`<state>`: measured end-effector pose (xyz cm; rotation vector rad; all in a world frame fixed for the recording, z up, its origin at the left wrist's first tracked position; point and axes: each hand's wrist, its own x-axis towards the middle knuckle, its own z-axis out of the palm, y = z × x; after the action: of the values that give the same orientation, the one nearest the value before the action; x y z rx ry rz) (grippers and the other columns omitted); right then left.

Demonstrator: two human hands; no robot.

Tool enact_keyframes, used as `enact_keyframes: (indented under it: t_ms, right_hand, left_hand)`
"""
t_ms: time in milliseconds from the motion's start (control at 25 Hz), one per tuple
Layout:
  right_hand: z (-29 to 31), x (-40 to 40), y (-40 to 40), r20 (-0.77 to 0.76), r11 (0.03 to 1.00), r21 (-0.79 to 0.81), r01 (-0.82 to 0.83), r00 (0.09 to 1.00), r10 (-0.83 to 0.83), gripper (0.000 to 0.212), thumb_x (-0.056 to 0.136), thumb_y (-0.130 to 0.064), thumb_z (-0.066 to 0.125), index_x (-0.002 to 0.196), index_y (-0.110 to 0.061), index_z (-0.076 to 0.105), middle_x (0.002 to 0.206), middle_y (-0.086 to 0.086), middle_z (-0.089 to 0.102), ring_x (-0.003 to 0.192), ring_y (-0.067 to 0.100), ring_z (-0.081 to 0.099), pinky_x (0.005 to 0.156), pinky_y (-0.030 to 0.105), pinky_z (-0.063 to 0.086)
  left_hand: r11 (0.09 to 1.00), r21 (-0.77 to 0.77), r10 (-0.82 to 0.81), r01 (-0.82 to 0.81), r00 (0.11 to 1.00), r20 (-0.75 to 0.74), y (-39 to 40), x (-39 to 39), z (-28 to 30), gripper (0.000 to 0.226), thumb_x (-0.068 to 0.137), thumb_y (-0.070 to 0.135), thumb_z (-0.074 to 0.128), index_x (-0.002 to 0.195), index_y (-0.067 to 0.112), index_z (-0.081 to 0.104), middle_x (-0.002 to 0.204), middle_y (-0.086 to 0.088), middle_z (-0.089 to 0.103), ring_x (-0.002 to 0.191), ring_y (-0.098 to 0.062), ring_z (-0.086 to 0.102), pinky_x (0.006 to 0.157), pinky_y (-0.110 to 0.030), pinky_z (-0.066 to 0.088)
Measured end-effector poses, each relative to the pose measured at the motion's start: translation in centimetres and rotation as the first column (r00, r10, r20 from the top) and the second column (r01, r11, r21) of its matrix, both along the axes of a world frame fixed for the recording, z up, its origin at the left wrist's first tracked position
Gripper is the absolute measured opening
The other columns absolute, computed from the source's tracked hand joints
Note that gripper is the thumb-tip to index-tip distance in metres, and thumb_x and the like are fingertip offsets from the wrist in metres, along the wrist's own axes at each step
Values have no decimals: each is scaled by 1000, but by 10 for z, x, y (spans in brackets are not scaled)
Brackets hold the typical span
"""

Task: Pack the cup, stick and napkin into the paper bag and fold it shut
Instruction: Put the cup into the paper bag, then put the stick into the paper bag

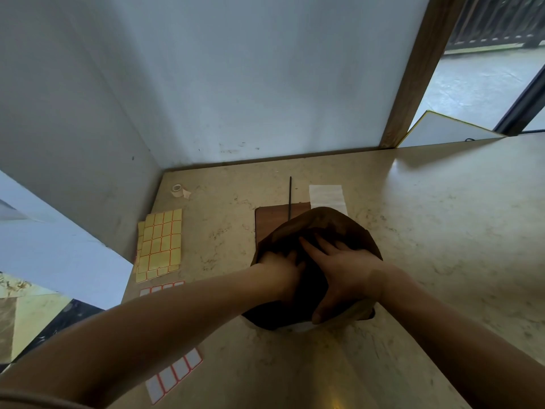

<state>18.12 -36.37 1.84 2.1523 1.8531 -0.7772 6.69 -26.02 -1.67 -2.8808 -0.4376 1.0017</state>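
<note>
A brown paper bag (pixel 333 222) stands on the table with its mouth facing me. My left hand (pixel 284 268) holds the left side of the rim, fingers tucked inside. My right hand (pixel 343 268) spreads its fingers into the opening while its thumb presses the near edge from outside. A thin black stick (pixel 290 196) lies beyond the bag, partly on a brown board (pixel 269 221). A white napkin (pixel 326 194) lies flat to the right of the stick. No cup is in view. A small white patch (pixel 300 327) shows under the bag's near edge; I cannot tell what it is.
Yellow label sheets (pixel 160 243) lie left of the bag, and white red-edged labels (pixel 174 376) lie nearer me. A small tape roll (pixel 177 190) sits in the far left corner by the wall (pixel 236 84). The table's left edge drops off beside the labels.
</note>
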Motion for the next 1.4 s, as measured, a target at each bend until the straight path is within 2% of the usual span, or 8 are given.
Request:
enact_keyframes:
  t_ms: [160,280,360,520,800,960,1200,1400]
  right_hand:
    - [1,-1,-1,-13,1000,7,3,1000,-3,135,54,-73,72,148,-34,-17,161,-3,-9,147,27,2,115,46,24]
    - [5,-1,-2,-37,1000,15,3,999,-2,131,55,-70,73,147,-36,-14,160,-4,-4,146,26,6,113,45,25]
    - [4,-1,-3,-42,1000,20,5,999,-4,132,55,-70,73,146,-38,-17,160,-4,-5,146,27,4,114,46,23]
    - [-2,-2,-3,-31,999,19,29,999,-29,136,54,-71,72,145,-38,-23,159,-5,-15,147,26,-5,116,49,14]
    - [-4,2,-2,-43,998,-6,65,997,-65,138,53,-71,73,144,-37,-25,158,-5,-20,147,24,-10,117,48,12]
    - [-7,2,-3,-33,998,0,56,998,-56,137,54,-73,71,144,-36,-25,158,-3,-20,146,24,-12,117,50,9]
    - [-5,2,0,-44,997,6,73,996,-73,137,53,-73,72,143,-37,-25,158,-5,-18,146,25,-13,117,53,5]
    - [-4,3,-1,-54,997,-7,75,996,-76,137,52,-73,72,146,-36,-21,159,-4,-15,146,27,-10,116,53,8]
  left_hand:
    - [987,33,-160,157,976,151,6,-8,42,54,89,48,55,134,20,44,125,-7,53,106,-26,56,81,-38,49]
    - [947,-156,-232,282,933,275,24,-13,85,36,92,44,53,123,27,52,110,5,58,96,-14,57,79,-30,52]
    - [898,-382,-39,219,904,426,47,-14,108,25,91,39,56,113,29,61,99,14,61,91,-2,58,81,-19,50]
    - [794,-608,467,-5,645,604,107,3,98,14,88,33,62,97,23,67,88,12,67,82,-2,64,72,-18,51]
    - [760,-486,646,-431,586,490,192,72,-25,10,88,33,64,96,27,64,110,2,67,96,-15,62,89,-35,49]
    - [767,-413,640,-492,636,431,195,102,-78,23,88,34,62,105,19,68,109,-3,66,100,-23,61,82,-34,49]
    - [713,-358,701,-602,626,343,185,132,-137,29,82,42,64,85,13,65,87,-7,66,74,-25,63,72,-38,57]
    - [770,-258,637,-583,690,343,177,145,-157,27,84,36,59,93,11,63,91,-9,64,82,-30,64,72,-37,55]
